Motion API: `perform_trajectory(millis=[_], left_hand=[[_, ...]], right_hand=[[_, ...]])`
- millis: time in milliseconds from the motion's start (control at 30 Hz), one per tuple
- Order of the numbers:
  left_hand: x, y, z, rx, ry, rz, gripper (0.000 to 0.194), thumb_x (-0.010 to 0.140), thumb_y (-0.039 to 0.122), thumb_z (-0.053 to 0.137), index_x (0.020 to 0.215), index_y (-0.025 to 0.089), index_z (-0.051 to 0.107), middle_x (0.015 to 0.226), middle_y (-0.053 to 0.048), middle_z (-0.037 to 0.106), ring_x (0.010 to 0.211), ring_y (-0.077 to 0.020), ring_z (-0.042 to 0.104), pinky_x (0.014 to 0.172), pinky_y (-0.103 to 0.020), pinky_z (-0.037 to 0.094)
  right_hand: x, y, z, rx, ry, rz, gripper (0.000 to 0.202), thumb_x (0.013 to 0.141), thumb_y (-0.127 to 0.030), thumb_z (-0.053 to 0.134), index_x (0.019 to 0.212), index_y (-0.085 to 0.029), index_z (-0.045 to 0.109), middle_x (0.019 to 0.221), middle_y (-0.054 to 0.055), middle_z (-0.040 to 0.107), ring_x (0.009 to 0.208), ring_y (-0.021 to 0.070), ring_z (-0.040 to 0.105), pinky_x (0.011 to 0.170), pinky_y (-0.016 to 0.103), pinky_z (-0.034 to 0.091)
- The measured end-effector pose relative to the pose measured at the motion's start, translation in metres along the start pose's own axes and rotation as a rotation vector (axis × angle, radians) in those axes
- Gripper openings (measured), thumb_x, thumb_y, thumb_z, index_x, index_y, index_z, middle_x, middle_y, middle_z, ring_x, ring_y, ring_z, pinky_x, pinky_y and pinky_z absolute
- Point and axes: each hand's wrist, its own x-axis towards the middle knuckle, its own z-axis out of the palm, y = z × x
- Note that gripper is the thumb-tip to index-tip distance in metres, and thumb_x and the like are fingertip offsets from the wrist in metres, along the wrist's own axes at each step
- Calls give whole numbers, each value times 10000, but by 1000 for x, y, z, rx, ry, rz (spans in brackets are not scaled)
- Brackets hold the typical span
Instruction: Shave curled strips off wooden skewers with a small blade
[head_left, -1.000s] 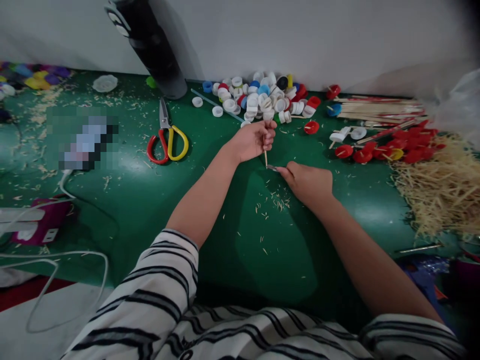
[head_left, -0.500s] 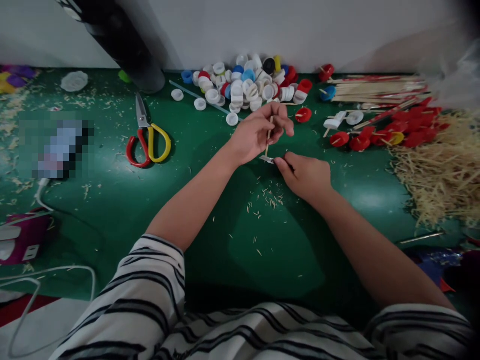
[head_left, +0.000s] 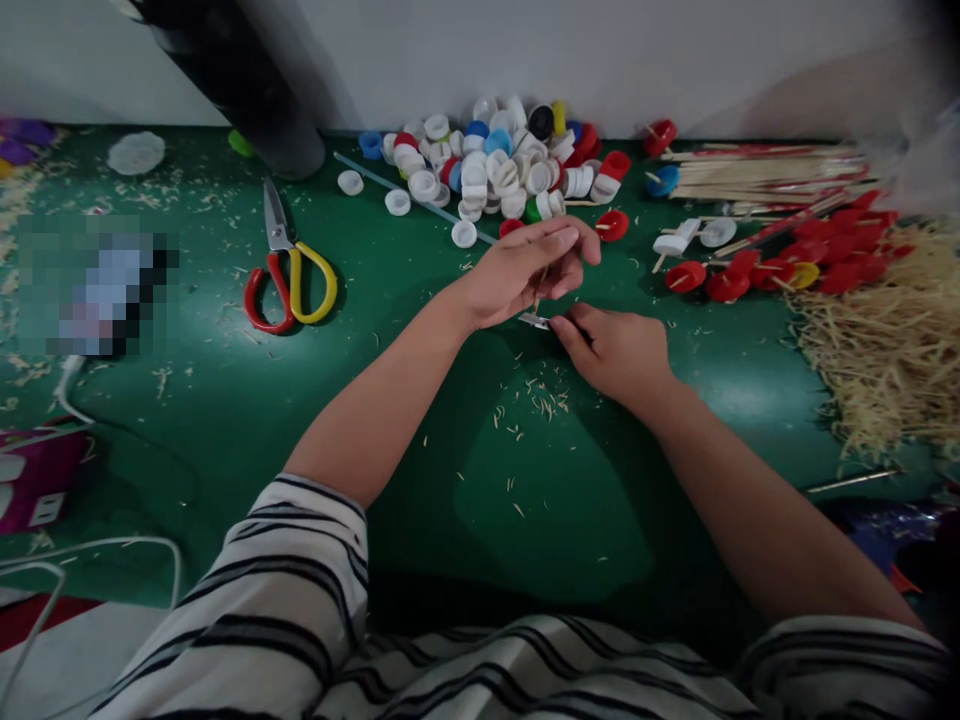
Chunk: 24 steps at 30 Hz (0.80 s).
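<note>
My left hand (head_left: 517, 268) is closed round a thin wooden stick (head_left: 535, 305), most of which the fingers hide. The stick's lower end shows just above a small metal blade (head_left: 535, 321). My right hand (head_left: 619, 350) pinches that blade between thumb and finger, in a closed grip. Below the hands, thin wood shavings (head_left: 547, 398) lie scattered on the green table (head_left: 420, 520). A red cap with a short stick through it (head_left: 613, 226) lies just beyond my left fingers.
A pile of bottle caps (head_left: 491, 160) lies behind the hands. Scissors (head_left: 281, 270) and a dark bottle (head_left: 255, 100) are at left. Wooden sticks (head_left: 772, 175), red caps on sticks (head_left: 832, 245) and a heap of shavings (head_left: 892, 350) are at right.
My left thumb and fingers have shifted over the stick, so less of it shows. My right hand has kept the blade in almost the same place. The view has shifted slightly.
</note>
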Motion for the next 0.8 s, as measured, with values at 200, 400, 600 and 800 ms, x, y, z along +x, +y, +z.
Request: perform_trajectory(millis=[200,400,600,800], left_hand=[[-1,-1,2,-9,9,28,327,1058,191,451,812,118,655,601,8,449,533,-42,458,551,-123,414],[-2,2,6,-94,87,-71,309,1043,223,490,769,142,610,601,32,407,500,-36,450,523,-121,386],[-1,2,0,74,-7,52,364,1058,201,409,781,123,631,589,24,429,513,-37,448,552,-129,389],[0,1,-8,20,-49,8,386,989,128,363,683,116,598,566,19,432,439,-45,386,521,-174,400]], right_hand=[[0,2,1,5,12,-15,634,1039,-604,244,902,-202,713,734,67,692,660,178,573,555,310,159],[0,1,1,12,11,-14,634,1039,-604,258,894,-197,723,743,69,700,679,183,593,553,309,179],[0,14,0,111,73,-119,445,1049,-529,410,1161,-284,766,958,26,782,839,177,668,598,292,283],[-6,28,-10,28,57,-251,369,1035,-480,490,1108,-289,798,992,19,794,840,162,678,592,300,272]])
